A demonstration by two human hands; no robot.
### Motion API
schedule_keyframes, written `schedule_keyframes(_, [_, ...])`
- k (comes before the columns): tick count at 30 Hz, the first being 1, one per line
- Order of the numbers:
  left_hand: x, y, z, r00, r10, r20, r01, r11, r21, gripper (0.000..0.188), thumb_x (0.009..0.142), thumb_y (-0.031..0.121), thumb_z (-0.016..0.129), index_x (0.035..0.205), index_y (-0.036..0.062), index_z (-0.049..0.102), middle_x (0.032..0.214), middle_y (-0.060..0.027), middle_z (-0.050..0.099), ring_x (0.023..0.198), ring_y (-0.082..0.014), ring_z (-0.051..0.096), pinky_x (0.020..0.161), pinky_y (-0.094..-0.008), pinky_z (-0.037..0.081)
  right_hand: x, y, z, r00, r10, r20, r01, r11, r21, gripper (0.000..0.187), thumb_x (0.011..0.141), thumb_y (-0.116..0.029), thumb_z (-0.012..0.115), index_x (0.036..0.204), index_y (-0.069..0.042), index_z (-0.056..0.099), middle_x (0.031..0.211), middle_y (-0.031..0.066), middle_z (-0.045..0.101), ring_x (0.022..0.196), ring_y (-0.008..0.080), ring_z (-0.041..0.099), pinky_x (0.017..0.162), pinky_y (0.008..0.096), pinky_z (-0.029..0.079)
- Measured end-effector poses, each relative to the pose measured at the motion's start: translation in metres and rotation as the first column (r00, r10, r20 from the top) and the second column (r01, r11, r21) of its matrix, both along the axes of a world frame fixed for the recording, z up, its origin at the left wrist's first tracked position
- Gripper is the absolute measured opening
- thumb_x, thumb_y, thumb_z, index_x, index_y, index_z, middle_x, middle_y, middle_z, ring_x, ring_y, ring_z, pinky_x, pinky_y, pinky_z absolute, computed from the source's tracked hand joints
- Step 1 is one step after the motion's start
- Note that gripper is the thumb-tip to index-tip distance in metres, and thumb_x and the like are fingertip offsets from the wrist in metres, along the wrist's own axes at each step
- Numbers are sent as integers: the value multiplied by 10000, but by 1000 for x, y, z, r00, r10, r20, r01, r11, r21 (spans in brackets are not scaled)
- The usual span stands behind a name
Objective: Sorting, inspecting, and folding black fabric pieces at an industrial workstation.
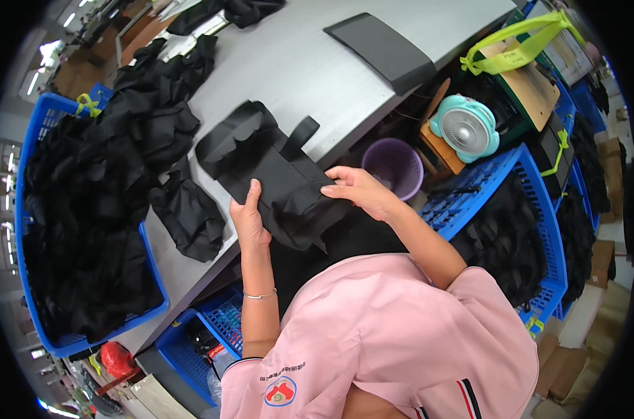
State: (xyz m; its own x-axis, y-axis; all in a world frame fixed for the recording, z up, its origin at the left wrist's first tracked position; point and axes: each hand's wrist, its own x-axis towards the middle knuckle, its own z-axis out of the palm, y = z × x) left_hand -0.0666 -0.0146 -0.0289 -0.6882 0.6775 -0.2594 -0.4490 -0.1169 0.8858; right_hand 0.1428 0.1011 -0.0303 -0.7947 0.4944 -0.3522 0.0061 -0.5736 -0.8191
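A black fabric bag-like piece (pixel 264 167) with a strap loop at its far side lies partly on the grey table, its near end hanging over the edge toward me. My left hand (pixel 251 220) grips its left side, thumb on top and fingers hidden beneath. At the right edge, my right hand (pixel 355 192) pinches the fabric between thumb and fingers. Left of the piece, a crumpled black fabric piece (pixel 189 216) rests near the table edge, next to a large heap of similar black pieces (pixel 100 202).
A blue crate (pixel 165 302) holds the heap at left. To the right are a purple basket (pixel 394 167), a turquoise fan (pixel 465 129) and another blue crate (pixel 551 230) of black fabric. A flat dark panel (pixel 380 50) lies at the table's far right.
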Motion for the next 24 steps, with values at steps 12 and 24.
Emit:
schedule_keyframes(12, [-46,56,-29,-86,-294,-952,358,883,-305,362,890,160,705,1238,77,655,1303,-108,635,1242,-296,569,1042,-381,453,3,7,1,998,56,-2,-53,961,271,490,815,-2,760,1285,-39,628,1073,-7,576,889,38,561,797,186,472])
schedule_keyframes(24, [-44,68,-46,-322,-528,-786,97,807,-582,722,953,534,535,1530,140,351,1573,-118,364,1447,-313,338,1194,-482,220,-1,-28,9,896,-435,-92,262,348,900,133,798,85,698,896,-3,678,837,73,574,627,145,532,562,278,419])
